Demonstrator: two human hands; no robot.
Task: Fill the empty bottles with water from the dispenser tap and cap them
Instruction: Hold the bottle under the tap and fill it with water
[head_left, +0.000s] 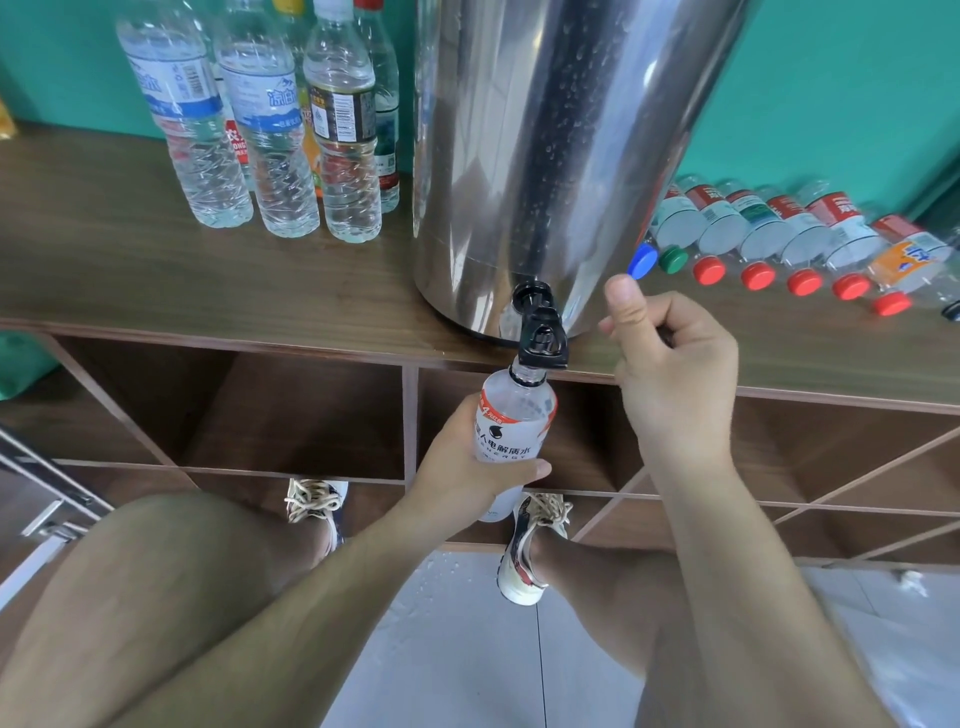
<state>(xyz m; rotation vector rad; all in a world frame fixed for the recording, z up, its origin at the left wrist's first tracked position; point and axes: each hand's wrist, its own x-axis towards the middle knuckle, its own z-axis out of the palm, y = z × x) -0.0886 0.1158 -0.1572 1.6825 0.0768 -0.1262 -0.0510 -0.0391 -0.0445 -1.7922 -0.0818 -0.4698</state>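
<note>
My left hand (460, 470) grips a white-labelled bottle (511, 418) from below and holds it upright. Its open neck sits right under the black tap (540, 332) of the steel water dispenser (545, 130). My right hand (670, 374) hovers just right of the tap with its fingers curled and thumb up. A small dark thing (664, 336), apparently a cap, is pinched in those fingers. The hand does not touch the tap. I cannot tell whether water is flowing.
Several capped, water-filled bottles (270, 156) stand at the back left of the wooden counter (208, 275). To the dispenser's right, several capped bottles (779, 234) lie in a row on their sides. Open shelf compartments (291, 415) sit below the counter, and the floor tiles are wet.
</note>
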